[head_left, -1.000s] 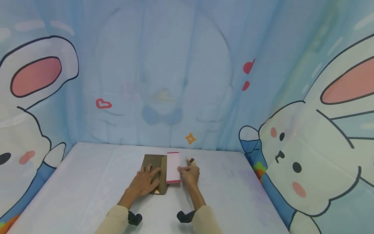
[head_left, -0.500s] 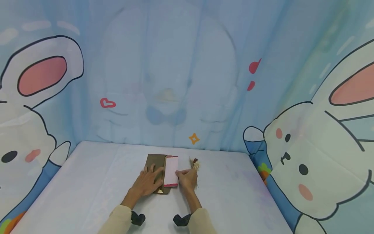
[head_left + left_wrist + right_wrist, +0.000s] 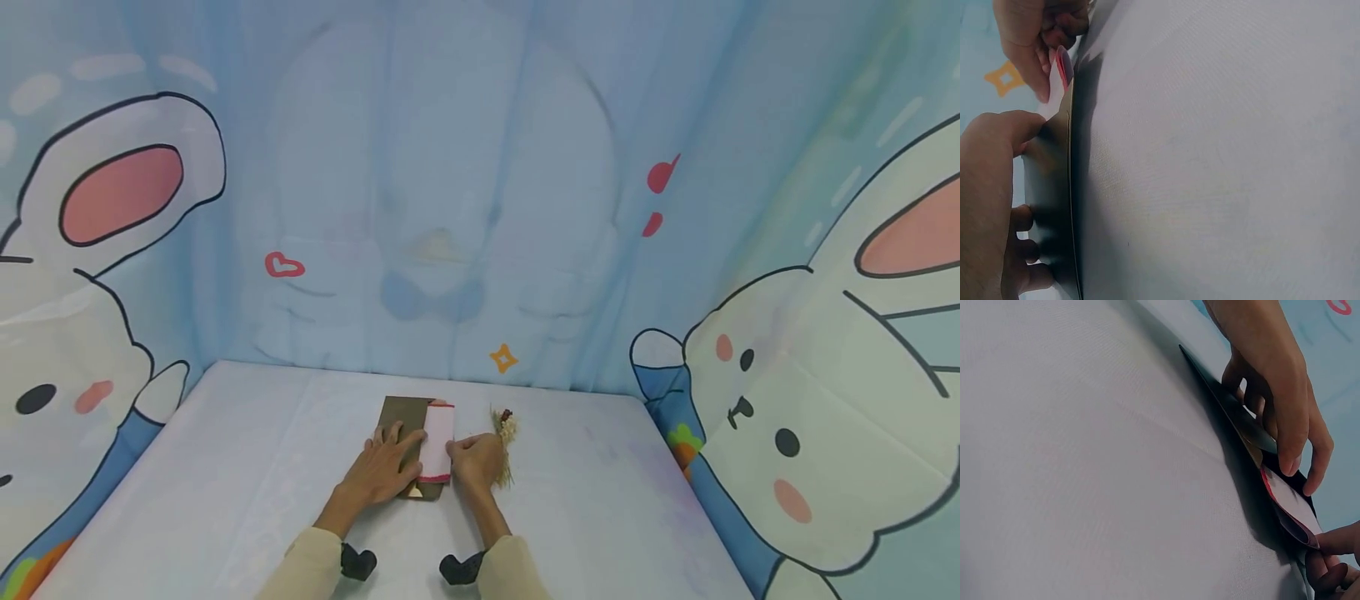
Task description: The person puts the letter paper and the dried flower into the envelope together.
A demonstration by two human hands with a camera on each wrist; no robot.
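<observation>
A brown folder-like sleeve (image 3: pixel 405 409) lies on the white table. My left hand (image 3: pixel 381 468) rests on it with fingers spread, the thumb and index finger by its right side. A folded pale pink card with red ends (image 3: pixel 436 442) overlaps the sleeve's right part. My right hand (image 3: pixel 477 463) pinches the card's right edge between thumb and fingers. The right wrist view shows the card (image 3: pixel 1290 501) bowed up at its fold, its near end tight against the sleeve (image 3: pixel 1225 407). In the left wrist view, my left thumb sits on the sleeve's edge beside the card (image 3: pixel 1055 94).
A small bunch of dried flowers (image 3: pixel 508 427) lies just right of my right hand. White cloth covers the table (image 3: pixel 600 500). A blue curtain (image 3: pixel 442 167) printed with cartoon rabbits hangs behind and at both sides.
My right hand has moved the pink card leftward, from beside the brown sleeve to over its right part. More of the dried flowers shows. My left hand stays on the sleeve.
</observation>
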